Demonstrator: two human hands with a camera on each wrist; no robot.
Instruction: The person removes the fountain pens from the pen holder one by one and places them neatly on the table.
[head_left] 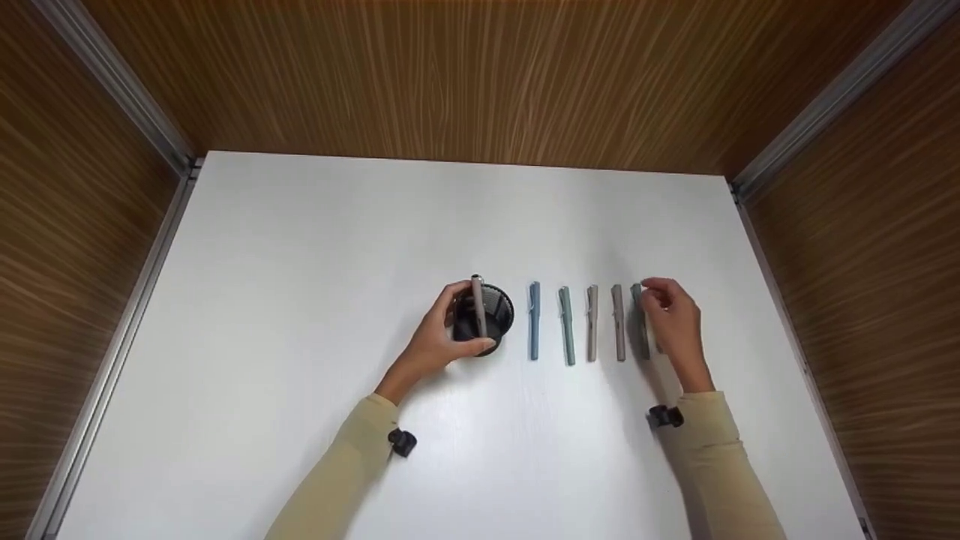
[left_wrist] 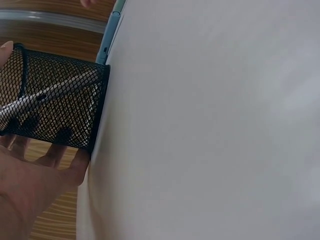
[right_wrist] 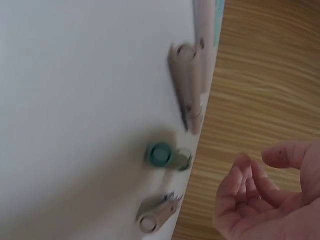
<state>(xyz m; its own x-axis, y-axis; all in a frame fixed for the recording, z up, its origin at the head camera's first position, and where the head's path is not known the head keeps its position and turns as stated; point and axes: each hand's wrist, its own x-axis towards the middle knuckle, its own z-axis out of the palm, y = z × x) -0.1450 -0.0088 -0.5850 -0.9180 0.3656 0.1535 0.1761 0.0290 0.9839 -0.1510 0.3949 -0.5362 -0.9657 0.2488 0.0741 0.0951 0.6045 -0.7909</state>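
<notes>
My left hand point(head_left: 435, 335) grips a black mesh pen cup point(head_left: 499, 306) around its side, the thumb along the front. A greyish pen point(head_left: 480, 309) leans inside the cup, its shaft showing through the mesh in the left wrist view. Over the right end of a row of pens hovers my right hand point(head_left: 677, 322), fingers loosely bent, with a gap between thumb and fingertips and nothing held. Just beneath and beside it lies a dark green pen point(head_left: 644, 345). One more beige pen point(right_wrist: 156, 217), mostly covered by the hand in the head view, lies beyond it.
Left of the dark green pen lie a brownish pen point(head_left: 619, 322), a beige pen point(head_left: 592, 322), a green pen point(head_left: 567, 326) and a blue pen point(head_left: 534, 321), roughly parallel. The white table point(head_left: 315, 247) is enclosed by wood-grain panels point(head_left: 465, 82).
</notes>
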